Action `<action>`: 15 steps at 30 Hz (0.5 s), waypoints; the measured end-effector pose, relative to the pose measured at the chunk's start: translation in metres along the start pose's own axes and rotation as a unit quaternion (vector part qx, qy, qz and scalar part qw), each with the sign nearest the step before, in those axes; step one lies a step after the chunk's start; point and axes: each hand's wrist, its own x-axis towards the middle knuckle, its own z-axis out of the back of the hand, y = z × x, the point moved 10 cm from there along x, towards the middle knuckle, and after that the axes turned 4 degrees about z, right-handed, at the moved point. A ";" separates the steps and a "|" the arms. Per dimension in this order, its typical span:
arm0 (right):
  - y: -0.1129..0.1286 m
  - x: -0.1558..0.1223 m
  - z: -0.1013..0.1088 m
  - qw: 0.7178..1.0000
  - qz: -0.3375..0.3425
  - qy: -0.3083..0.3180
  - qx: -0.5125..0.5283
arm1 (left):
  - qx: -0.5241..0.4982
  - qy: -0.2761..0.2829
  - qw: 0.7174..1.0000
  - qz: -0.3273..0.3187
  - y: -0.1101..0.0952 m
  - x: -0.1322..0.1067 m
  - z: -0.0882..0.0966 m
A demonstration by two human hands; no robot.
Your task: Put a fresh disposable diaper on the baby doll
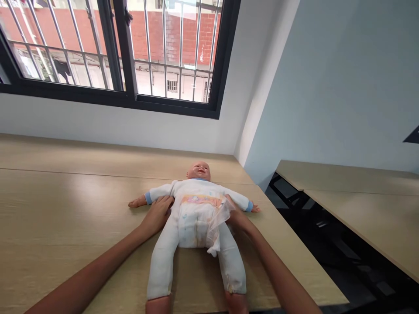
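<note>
A baby doll [196,192] in a white suit lies on its back on the wooden table [65,205], head toward the window and arms spread. It wears a diaper [194,216] with a pink printed band. My left hand [157,214] rests flat against the doll's waist at the diaper's left edge, fingers stretched out. On the other side, my right hand [236,214] is at the diaper's right edge, where a thin crumpled flap [218,226] sticks out. Its fingers are partly hidden behind that flap.
The table's right edge [294,244] drops to a dark gap with black furniture below. A second wooden table [366,205] stands at the right. A barred window [124,48] and white walls are behind.
</note>
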 end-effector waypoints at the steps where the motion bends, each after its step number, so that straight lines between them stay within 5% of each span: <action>1: 0.000 0.000 0.007 1.000 -0.007 -0.012 -0.007 | 0.002 -0.005 1.000 0.003 0.004 0.001 0.000; 3: -0.003 0.000 0.018 0.999 -0.031 -0.001 -0.016 | 0.004 -0.013 1.000 0.007 0.011 0.002 0.001; 5: -0.013 -0.003 0.014 0.992 -0.081 0.094 -0.010 | -0.015 -0.033 0.999 0.001 0.012 0.002 0.010; 9: -0.020 -0.022 -0.014 0.948 -0.118 0.295 -0.020 | -0.092 -0.193 0.977 -0.024 -0.019 -0.008 0.071; 11: -0.014 -0.020 -0.018 0.952 -0.081 0.288 -0.067 | -0.118 -0.223 0.963 -0.091 -0.061 -0.016 0.093; 13: -0.010 -0.016 -0.019 0.958 -0.053 0.255 -0.121 | -0.106 -0.114 0.962 -0.225 -0.125 -0.022 0.082; 15: -0.008 -0.015 -0.022 0.958 -0.045 0.240 -0.154 | -0.027 0.019 0.917 -0.397 -0.188 -0.046 0.049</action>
